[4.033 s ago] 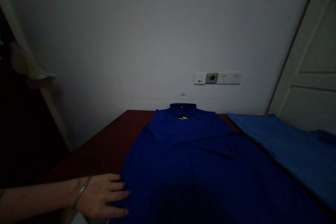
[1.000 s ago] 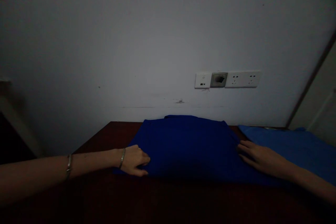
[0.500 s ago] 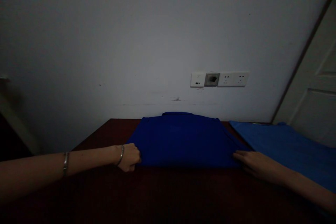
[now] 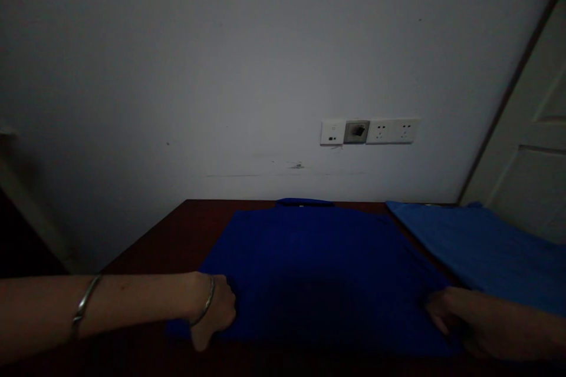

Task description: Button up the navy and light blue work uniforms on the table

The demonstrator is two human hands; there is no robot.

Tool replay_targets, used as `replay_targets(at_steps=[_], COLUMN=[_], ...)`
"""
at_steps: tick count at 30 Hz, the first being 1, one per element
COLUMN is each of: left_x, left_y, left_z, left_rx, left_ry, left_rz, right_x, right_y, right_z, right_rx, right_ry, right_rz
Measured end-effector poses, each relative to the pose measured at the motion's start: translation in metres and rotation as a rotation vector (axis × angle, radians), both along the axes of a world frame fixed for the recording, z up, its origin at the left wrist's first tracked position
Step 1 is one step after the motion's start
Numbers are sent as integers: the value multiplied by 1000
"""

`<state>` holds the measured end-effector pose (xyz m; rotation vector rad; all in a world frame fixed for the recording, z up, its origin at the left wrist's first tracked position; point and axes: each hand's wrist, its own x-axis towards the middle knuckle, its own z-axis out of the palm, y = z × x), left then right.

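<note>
A dark blue shirt (image 4: 309, 265) lies spread on a dark reddish-brown table (image 4: 194, 218), its collar at the far side near the wall. My left hand (image 4: 216, 311), with a bangle at the wrist, is closed on the left part of the shirt, knuckles up. At the right edge of the cloth, my right hand (image 4: 455, 315) has its fingers bent down and closed on the fabric; its fingertips are partly lost in shadow. The near edge of the shirt is dim and hard to make out.
A lighter blue cloth (image 4: 469, 241) lies on the table to the right, beside the shirt. Behind stands a grey-white wall with a row of sockets (image 4: 379, 131). A pale panelled door (image 4: 539, 182) is at the far right.
Both hands have moved toward me, the right one also outward. The shirt now reaches farther toward me and covers more of the table; its collar has shifted slightly nearer.
</note>
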<state>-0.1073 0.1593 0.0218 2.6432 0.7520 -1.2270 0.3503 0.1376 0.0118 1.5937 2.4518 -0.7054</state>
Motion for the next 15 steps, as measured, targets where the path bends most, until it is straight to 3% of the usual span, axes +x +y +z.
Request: replay_targets(at_steps=[3,4,7,11,13,15], left_x=[2,3,12,27,33,37], left_y=[33,50,110,184,212,232], left_z=[6,10,19,16,8,-2], left_rx=[-432,-468,-55,471,553,539], left_ry=[5,-72,-425,-668,-718,-772], left_rz=[342,464,625,603,609,642], right_x=[-6,-8,-18,-44,-58,-70], right_y=[19,31,85,167,201,227], right_z=[14,18,19,4,-5,-13], right_rx=[-215,-207,-36,339,458,482], right_ry=[29,99,269,321,343,365], right_rz=[17,52,76,17,41,30])
